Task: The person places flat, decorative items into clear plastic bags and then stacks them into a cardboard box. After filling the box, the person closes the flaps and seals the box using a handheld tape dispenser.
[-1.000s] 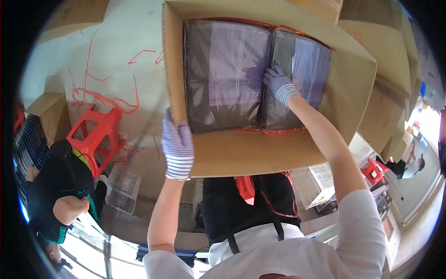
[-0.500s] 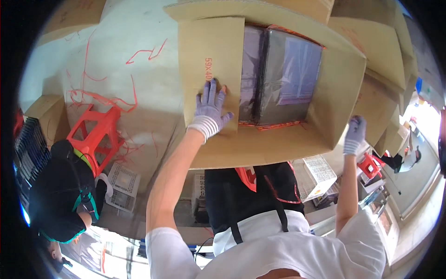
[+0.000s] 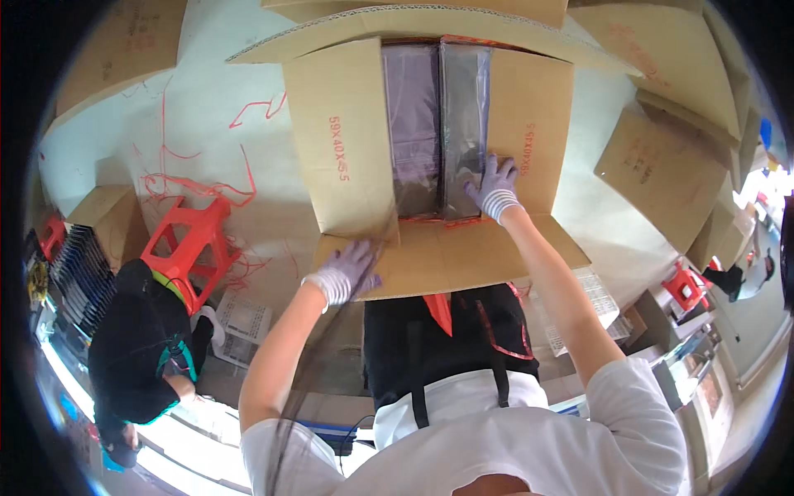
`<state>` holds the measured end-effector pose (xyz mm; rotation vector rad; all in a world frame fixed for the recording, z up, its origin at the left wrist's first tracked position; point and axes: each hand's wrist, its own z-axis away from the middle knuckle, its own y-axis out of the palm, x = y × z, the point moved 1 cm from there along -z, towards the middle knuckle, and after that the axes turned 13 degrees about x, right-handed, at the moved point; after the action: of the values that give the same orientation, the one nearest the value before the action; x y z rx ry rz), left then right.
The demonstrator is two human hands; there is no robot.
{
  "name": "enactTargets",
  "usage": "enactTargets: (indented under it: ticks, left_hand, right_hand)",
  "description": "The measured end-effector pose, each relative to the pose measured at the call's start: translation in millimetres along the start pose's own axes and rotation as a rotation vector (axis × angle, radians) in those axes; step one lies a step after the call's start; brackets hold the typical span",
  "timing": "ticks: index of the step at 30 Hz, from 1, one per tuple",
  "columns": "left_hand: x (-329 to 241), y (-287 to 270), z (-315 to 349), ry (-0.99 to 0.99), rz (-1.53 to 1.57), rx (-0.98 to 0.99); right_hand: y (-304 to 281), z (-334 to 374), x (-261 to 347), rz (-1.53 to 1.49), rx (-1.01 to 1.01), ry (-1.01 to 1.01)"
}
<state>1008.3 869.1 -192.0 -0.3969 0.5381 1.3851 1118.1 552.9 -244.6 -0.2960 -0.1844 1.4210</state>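
In front of me stands a cardboard box (image 3: 339,140) with its left and right flaps folded inward. Between these flaps show plastic-wrapped stacks (image 3: 412,124), dark with a purplish sheen, side by side. My right hand (image 3: 496,188), in a purple glove with a striped cuff, lies spread on the inner edge of the right flap (image 3: 533,124), thumb toward the wrapped stack. My left hand (image 3: 347,269), gloved alike, rests with fingers extended at the left end of the near flap (image 3: 463,255). The far flap (image 3: 430,31) sticks outward.
Red plastic stools stand at left (image 3: 194,240) and right (image 3: 685,285). Other cardboard boxes (image 3: 662,169) crowd the right side. Red strapping scraps (image 3: 198,188) litter the floor. A person in black (image 3: 141,355) is at lower left, beside stacked dark items (image 3: 83,277). White crates (image 3: 587,302) stand behind the near flap.
The right flap has been folded inward over the contents, and my right hand has come from outside the box onto it. My left hand slid from the left flap down to the near flap.
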Motion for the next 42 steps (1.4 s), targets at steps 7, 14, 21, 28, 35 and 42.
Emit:
enactTargets:
  ticks: [7, 14, 21, 28, 35, 42]
  left_hand:
    - [-50, -22, 47, -0.141, -0.181, -0.273]
    - [-31, -43, 30, -0.001, -0.291, -0.183]
    - [15, -104, 6, 0.120, -0.130, -0.218]
    - [83, -162, -58, -0.329, -0.186, -0.477]
    - [53, -128, -40, -0.471, -0.125, -1.066]
    - [82, -61, -69, -0.540, 0.589, -1.568]
  right_hand:
    - [12, 10, -16, 0.201, -0.119, 0.010]
    - [-28, 65, 112, 0.214, -0.407, -1.199]
    - [-26, -31, 106, 0.618, -0.441, -1.314]
    - [-175, 48, 13, 0.204, -0.728, -1.123]
    - [-216, 24, -8, 0.185, -0.782, -0.456]
    - [-30, -21, -18, 0.375, -0.557, -0.495]
